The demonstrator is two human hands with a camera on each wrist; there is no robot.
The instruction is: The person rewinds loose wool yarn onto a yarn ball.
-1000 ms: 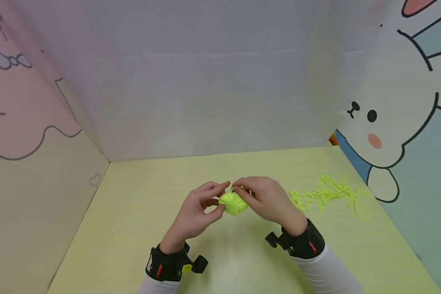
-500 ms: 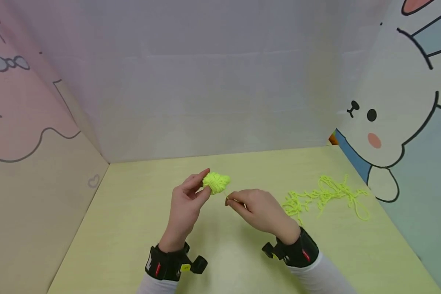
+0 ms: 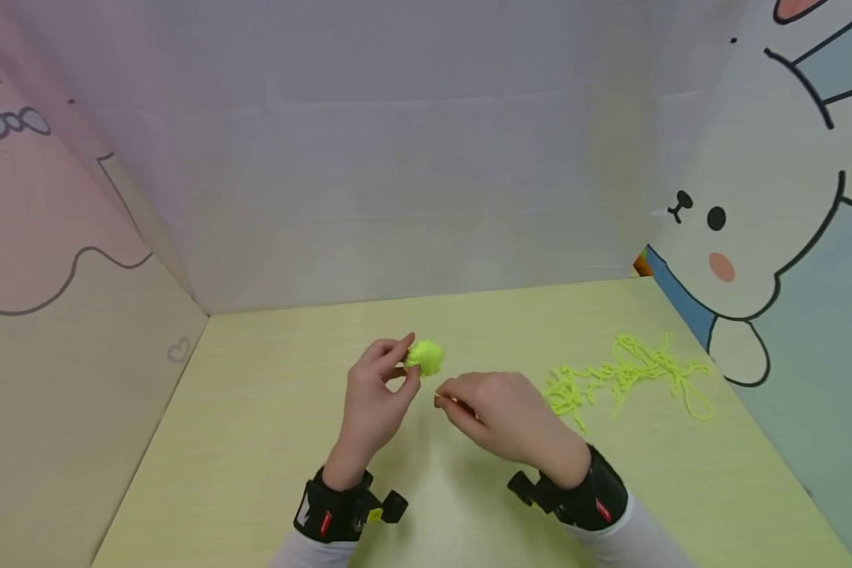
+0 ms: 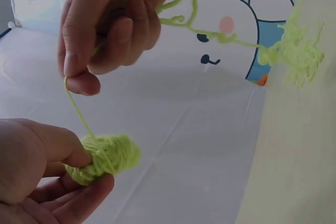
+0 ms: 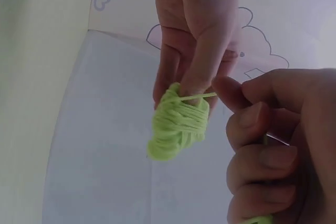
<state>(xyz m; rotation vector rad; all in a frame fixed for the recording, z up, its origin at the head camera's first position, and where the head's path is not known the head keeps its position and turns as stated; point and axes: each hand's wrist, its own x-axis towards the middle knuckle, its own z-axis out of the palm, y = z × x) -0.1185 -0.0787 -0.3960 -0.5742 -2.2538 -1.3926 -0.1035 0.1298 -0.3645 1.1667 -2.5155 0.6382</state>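
Observation:
A small ball of neon yellow-green yarn (image 3: pixel 427 357) is held above the table between the thumb and fingers of my left hand (image 3: pixel 376 394). In the right wrist view, the wound strands of the yarn ball (image 5: pixel 179 121) lie in layers, and one strand runs off it to my right hand. My right hand (image 3: pixel 511 414) pinches that strand (image 4: pixel 77 109) between thumb and forefinger, just to the right of the ball. Its other fingers are curled, and the yarn passes through them and out behind, as the left wrist view shows.
A loose, tangled heap of the same yarn (image 3: pixel 632 375) lies on the right of the pale yellow table (image 3: pixel 270 442), trailing toward my right hand. A plain curtain-like wall (image 3: pixel 426 181) stands behind, with cartoon-printed panels on both sides. Each wrist wears a black camera band (image 3: pixel 334 509).
The yarn ball has moved up and left from between both hands, turning in my left hand. My right hand has dropped lower and draws the strand away from the ball.

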